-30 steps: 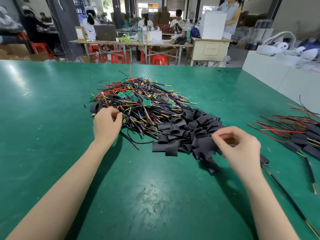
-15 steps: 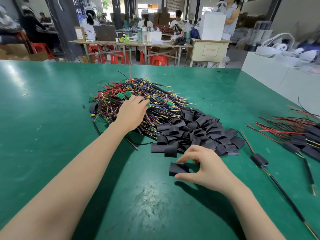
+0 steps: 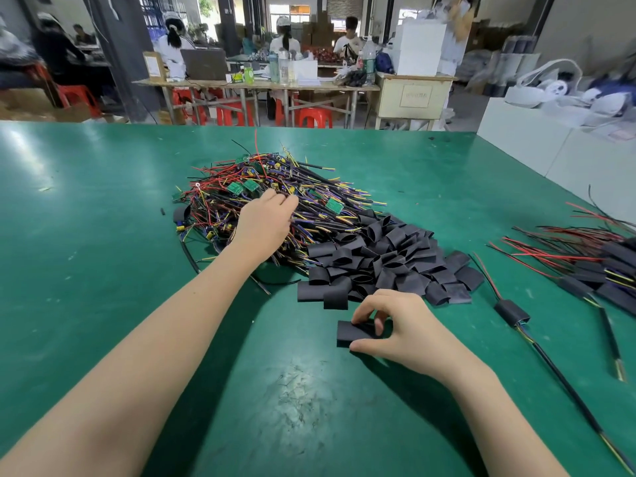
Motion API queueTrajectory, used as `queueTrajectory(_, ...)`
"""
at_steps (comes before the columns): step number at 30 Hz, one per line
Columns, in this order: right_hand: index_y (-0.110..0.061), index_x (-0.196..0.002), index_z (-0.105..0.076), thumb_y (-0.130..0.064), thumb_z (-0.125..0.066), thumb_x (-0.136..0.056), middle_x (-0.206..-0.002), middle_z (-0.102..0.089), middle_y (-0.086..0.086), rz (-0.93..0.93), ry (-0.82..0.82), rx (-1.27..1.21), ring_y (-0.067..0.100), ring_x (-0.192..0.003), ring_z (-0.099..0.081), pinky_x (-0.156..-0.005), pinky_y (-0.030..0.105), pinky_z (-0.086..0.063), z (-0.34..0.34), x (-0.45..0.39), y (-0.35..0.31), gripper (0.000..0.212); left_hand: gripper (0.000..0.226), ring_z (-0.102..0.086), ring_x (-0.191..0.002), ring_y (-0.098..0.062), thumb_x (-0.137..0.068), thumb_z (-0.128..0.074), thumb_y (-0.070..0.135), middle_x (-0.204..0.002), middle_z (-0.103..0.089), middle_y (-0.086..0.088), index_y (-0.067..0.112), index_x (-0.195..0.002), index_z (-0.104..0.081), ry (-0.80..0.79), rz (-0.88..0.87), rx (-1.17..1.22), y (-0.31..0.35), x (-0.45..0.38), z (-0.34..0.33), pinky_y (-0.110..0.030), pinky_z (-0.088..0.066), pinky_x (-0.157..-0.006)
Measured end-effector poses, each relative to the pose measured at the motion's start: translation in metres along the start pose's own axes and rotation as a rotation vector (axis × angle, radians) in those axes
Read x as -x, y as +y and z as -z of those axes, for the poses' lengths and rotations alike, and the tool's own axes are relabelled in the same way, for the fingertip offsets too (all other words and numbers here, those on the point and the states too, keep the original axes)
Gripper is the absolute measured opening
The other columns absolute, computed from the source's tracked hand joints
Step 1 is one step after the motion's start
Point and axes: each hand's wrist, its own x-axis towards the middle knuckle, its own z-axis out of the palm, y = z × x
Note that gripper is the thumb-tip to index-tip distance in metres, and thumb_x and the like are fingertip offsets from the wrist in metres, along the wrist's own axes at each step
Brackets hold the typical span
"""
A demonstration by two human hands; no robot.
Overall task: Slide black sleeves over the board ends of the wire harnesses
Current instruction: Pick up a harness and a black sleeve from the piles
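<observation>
Green table [image 3: 103,270] with a harness pile [image 3: 275,201] at centre, loose sleeves [image 3: 389,259] heaped just right of it, sleeved harnesses [image 3: 585,266] far right. Workshop behind, people seated at a far bench [image 3: 254,85] with red stools [image 3: 313,117]. Left hand [image 3: 265,223] reaching into the pile, fingertips pinching wires. Right hand [image 3: 395,327] near, pinching one sleeve [image 3: 352,333] flat on the table

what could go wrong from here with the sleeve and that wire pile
The left hand reaches into a tangled harness pile; pulling one harness may drag neighbours out or snag them. The right hand pinches a flattened black sleeve, which may need opening before a board fits. The loose sleeve pile beside the wires could scatter.
</observation>
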Motion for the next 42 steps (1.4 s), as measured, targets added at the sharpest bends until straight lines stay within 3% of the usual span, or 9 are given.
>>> queueTrajectory(3,-0.031,-0.105,-0.066,-0.038,-0.083,-0.065,-0.089,-0.059,-0.012,-0.011,0.006,-0.005,0.007,-0.067,-0.052,-0.072,0.026,-0.048,-0.002,0.000,0.000,0.044,0.010,-0.051,-0.090,-0.030,-0.090,-0.057,0.008,-0.088,-0.061,-0.011,0.003,-0.098,-0.053,0.188,0.139,0.202,0.000,-0.001,0.005,-0.036,-0.038,-0.064)
queueTrajectory(8,-0.029,-0.106,-0.071,-0.038,-0.084,-0.066,-0.093,-0.055,-0.012,-0.028,0.025,0.011,0.002,-0.068,-0.047,-0.066,0.017,-0.039,-0.007,-0.003,0.001,0.043,0.018,-0.058,-0.093,-0.022,-0.092,-0.060,0.019,-0.094,-0.062,0.001,0.007,-0.104,-0.053,0.451,0.360,0.461,0.004,-0.018,0.037,-0.029,-0.028,-0.090)
queueTrajectory(10,-0.031,-0.103,-0.071,-0.039,-0.084,-0.066,-0.093,-0.055,-0.014,-0.036,0.024,0.018,0.003,-0.070,-0.049,-0.066,0.019,-0.041,-0.007,-0.003,0.000,0.040,0.021,-0.061,-0.095,-0.009,-0.091,-0.064,0.020,-0.095,-0.060,0.009,0.008,-0.103,-0.052,0.530,0.394,0.655,0.009,-0.025,0.057,-0.028,-0.036,-0.098)
queueTrajectory(13,-0.032,-0.102,-0.071,-0.040,-0.083,-0.066,-0.093,-0.055,-0.015,-0.045,0.041,0.042,0.005,-0.069,-0.049,-0.069,0.026,-0.047,-0.006,-0.002,-0.001,0.039,0.023,-0.061,-0.086,-0.002,-0.089,-0.066,0.013,-0.089,-0.059,0.011,0.015,-0.101,-0.047,0.624,0.318,0.871,0.016,-0.023,0.090,-0.017,-0.047,-0.087)
queueTrajectory(17,-0.033,-0.097,-0.072,-0.036,-0.083,-0.066,-0.089,-0.057,-0.013,-0.050,0.109,0.033,0.006,-0.064,-0.047,-0.067,0.030,-0.047,-0.001,-0.002,0.000,0.033,0.023,-0.065,-0.070,-0.003,-0.092,-0.061,0.009,-0.083,-0.064,0.009,0.020,-0.103,-0.044,0.404,0.094,0.874,0.012,0.007,0.113,-0.018,-0.052,-0.066)
queueTrajectory(21,-0.038,-0.085,-0.073,-0.033,-0.083,-0.066,-0.080,-0.059,-0.010,-0.074,0.184,-0.003,0.008,-0.064,-0.052,-0.067,0.032,-0.047,0.006,-0.002,0.005,0.022,0.015,-0.066,-0.088,-0.014,-0.091,-0.064,0.005,-0.092,-0.066,0.011,0.012,-0.102,-0.056,0.115,0.139,0.976,0.013,0.051,0.091,-0.033,-0.054,-0.086)
queueTrajectory(26,-0.044,-0.073,-0.067,-0.021,-0.085,-0.067,-0.079,-0.063,-0.011,-0.072,0.314,-0.067,0.004,-0.067,-0.057,-0.064,0.024,-0.045,0.008,-0.003,0.002,0.030,0.028,-0.038,-0.054,-0.010,-0.100,-0.050,0.020,-0.071,-0.065,-0.001,0.025,-0.089,-0.075,0.087,0.382,1.378,0.017,0.095,0.056,-0.020,-0.027,-0.051)
queueTrajectory(33,-0.035,-0.086,-0.069,-0.016,-0.087,-0.065,-0.087,-0.063,-0.011,-0.101,0.413,-0.151,0.004,-0.075,-0.057,-0.066,0.008,-0.040,0.013,-0.001,0.011,0.033,0.025,-0.064,-0.077,-0.012,-0.089,-0.053,0.021,-0.087,-0.072,0.000,0.019,-0.086,-0.077,0.085,0.418,1.872,0.018,0.100,0.066,-0.018,-0.050,-0.067)
queueTrajectory(42,-0.033,-0.085,-0.069,-0.020,-0.086,-0.068,-0.090,-0.067,-0.010,-0.108,0.491,-0.231,0.002,-0.078,-0.061,-0.075,0.010,-0.043,0.016,0.000,0.015,0.026,0.029,-0.066,-0.074,-0.012,-0.090,-0.049,0.016,-0.086,-0.073,-0.002,0.017,-0.086,-0.078,-0.065,0.376,1.861,0.019,0.105,0.069,-0.021,-0.054,-0.070)
